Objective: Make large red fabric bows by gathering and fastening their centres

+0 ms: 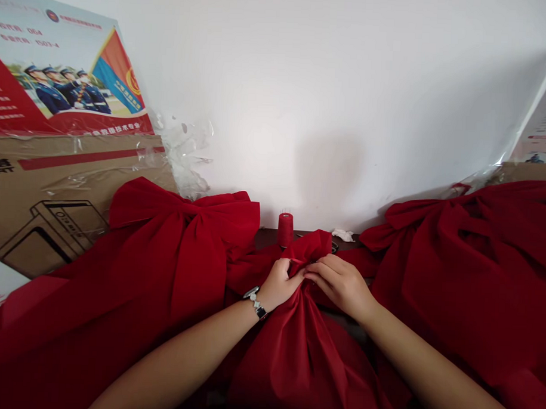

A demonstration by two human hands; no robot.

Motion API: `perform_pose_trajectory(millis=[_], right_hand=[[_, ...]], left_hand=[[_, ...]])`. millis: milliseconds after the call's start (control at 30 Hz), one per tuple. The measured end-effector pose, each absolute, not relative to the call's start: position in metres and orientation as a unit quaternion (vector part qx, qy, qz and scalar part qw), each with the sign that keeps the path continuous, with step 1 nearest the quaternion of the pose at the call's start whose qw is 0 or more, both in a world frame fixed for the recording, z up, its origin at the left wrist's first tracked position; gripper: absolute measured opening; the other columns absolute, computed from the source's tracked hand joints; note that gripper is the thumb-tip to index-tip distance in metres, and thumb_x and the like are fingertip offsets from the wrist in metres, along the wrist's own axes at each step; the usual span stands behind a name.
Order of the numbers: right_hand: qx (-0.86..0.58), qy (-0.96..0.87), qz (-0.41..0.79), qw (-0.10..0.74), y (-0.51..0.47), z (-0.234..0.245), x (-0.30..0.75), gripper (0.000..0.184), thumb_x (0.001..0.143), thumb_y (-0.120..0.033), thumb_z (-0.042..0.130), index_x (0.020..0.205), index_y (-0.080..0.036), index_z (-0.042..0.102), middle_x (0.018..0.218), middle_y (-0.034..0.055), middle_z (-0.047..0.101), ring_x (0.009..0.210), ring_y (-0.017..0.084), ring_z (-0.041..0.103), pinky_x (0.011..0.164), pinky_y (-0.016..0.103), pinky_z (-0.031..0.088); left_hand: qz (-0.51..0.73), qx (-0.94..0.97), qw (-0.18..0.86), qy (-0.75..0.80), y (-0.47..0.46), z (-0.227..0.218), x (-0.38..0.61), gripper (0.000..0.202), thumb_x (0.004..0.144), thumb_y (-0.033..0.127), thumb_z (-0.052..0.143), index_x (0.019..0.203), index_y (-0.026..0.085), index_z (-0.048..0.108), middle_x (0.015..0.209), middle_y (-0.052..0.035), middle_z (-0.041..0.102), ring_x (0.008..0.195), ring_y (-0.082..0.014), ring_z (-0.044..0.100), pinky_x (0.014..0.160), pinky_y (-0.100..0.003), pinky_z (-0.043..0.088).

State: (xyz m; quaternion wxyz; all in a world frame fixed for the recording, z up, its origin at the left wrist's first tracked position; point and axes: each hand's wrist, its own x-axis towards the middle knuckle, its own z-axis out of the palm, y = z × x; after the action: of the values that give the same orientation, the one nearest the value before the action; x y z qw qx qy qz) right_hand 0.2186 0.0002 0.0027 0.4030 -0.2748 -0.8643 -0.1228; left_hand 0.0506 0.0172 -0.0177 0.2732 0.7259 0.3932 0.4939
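A length of red fabric (304,349) hangs in gathered folds toward me, with its upper part bunched between my hands. My left hand (279,283), with a watch (255,300) at its wrist, is closed round the left side of the gathers. On the right side, my right hand (339,282) pinches at the same bunch, its fingertips close to my left thumb. Whether a needle or thread is between those fingertips is too small to make out. Just behind the hands stands a cone of red thread (285,230) with several thin pins or needles sticking up from its top.
A red fabric bow (185,216) with long tails lies on the left, before a cardboard box (76,191). More red fabric (472,253) is heaped on the right. Crumpled white tissue (343,235) lies by the white wall (259,96). A poster (71,72) stands at upper left.
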Motion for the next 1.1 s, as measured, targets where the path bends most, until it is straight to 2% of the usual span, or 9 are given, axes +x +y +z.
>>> perform_pose_trajectory(millis=[133,267,400,500,633,700,767,867,1100], right_hand=[[-0.295,-0.855,-0.098,0.414,0.001,0.000,0.217,0.016,0.091,-0.026,0.049,0.089,-0.016,0.062,0.075,0.0062,0.061,0.070,0.016,0.053,0.064,0.027,0.043],[-0.288,-0.849,-0.069,0.437,0.001,-0.001,0.217,0.010,0.088,-0.026,0.054,0.090,-0.018,0.061,0.077,0.0055,0.061,0.071,0.016,0.054,0.065,0.027,0.044],[-0.295,-0.780,-0.020,0.551,0.001,0.004,0.222,0.011,0.080,-0.029,0.062,0.081,-0.019,0.057,0.084,0.0064,0.059,0.082,0.019,0.054,0.075,0.032,0.044],[-0.354,-0.698,0.093,0.616,0.006,0.008,0.227,0.016,0.085,-0.031,0.053,0.077,-0.018,0.057,0.085,0.0067,0.058,0.079,0.018,0.055,0.070,0.030,0.045],[-0.394,-0.665,0.347,0.531,0.018,0.005,0.228,0.025,0.081,-0.036,0.053,0.067,-0.015,0.058,0.060,0.0016,0.057,0.045,0.010,0.046,0.045,0.023,0.036],[-0.383,-0.648,0.440,0.490,0.022,0.002,0.227,0.026,0.075,-0.036,0.059,0.061,-0.014,0.056,0.055,-0.0009,0.054,0.041,0.008,0.042,0.044,0.022,0.034],[-0.354,-0.619,0.506,0.485,0.022,-0.001,0.224,0.022,0.071,-0.034,0.065,0.063,-0.014,0.058,0.056,-0.0026,0.053,0.045,0.007,0.042,0.046,0.020,0.034],[-0.317,-0.577,0.548,0.516,0.020,-0.003,0.221,0.021,0.064,-0.031,0.072,0.072,-0.015,0.062,0.061,-0.0036,0.054,0.052,0.007,0.043,0.051,0.020,0.035],[-0.307,-0.552,0.578,0.517,0.023,-0.009,0.222,0.035,0.055,-0.039,0.079,0.072,-0.015,0.061,0.058,-0.0031,0.054,0.052,0.008,0.044,0.053,0.022,0.037]], left_hand=[[0.484,0.729,0.270,0.402,0.018,-0.019,0.050,0.007,0.076,0.020,0.059,0.082,0.016,0.059,0.079,-0.0024,0.066,0.074,-0.0151,0.059,0.071,-0.027,0.049],[0.461,0.727,0.274,0.429,0.020,-0.023,0.048,0.012,0.077,0.027,0.059,0.079,0.016,0.057,0.074,-0.0016,0.062,0.072,-0.0160,0.058,0.070,-0.029,0.048],[0.452,0.732,0.299,0.414,0.019,-0.022,0.045,0.025,0.079,0.037,0.058,0.090,0.014,0.056,0.089,-0.0062,0.063,0.088,-0.0199,0.059,0.083,-0.034,0.046],[0.442,0.742,0.324,0.386,0.019,-0.020,0.042,0.033,0.081,0.040,0.056,0.100,0.013,0.054,0.100,-0.0099,0.062,0.098,-0.0222,0.057,0.092,-0.038,0.041],[0.441,0.740,0.349,0.368,0.021,-0.020,0.039,0.039,0.081,0.041,0.056,0.109,0.013,0.051,0.109,-0.0114,0.059,0.105,-0.0234,0.054,0.097,-0.040,0.038],[0.443,0.741,0.369,0.343,0.021,-0.020,0.039,0.042,0.081,0.042,0.056,0.112,0.014,0.049,0.114,-0.0116,0.058,0.110,-0.0234,0.052,0.100,-0.040,0.036],[0.442,0.745,0.387,0.318,0.021,-0.019,0.039,0.046,0.081,0.042,0.057,0.117,0.016,0.047,0.120,-0.0118,0.055,0.115,-0.0239,0.049,0.103,-0.040,0.034],[0.427,0.752,0.396,0.310,0.020,-0.017,0.039,0.048,0.081,0.040,0.057,0.121,0.016,0.045,0.124,-0.0122,0.053,0.119,-0.0242,0.047,0.105,-0.041,0.031],[0.395,0.775,0.400,0.289,0.018,-0.013,0.039,0.045,0.082,0.037,0.055,0.121,0.016,0.046,0.125,-0.0105,0.053,0.120,-0.0218,0.046,0.106,-0.039,0.030]])
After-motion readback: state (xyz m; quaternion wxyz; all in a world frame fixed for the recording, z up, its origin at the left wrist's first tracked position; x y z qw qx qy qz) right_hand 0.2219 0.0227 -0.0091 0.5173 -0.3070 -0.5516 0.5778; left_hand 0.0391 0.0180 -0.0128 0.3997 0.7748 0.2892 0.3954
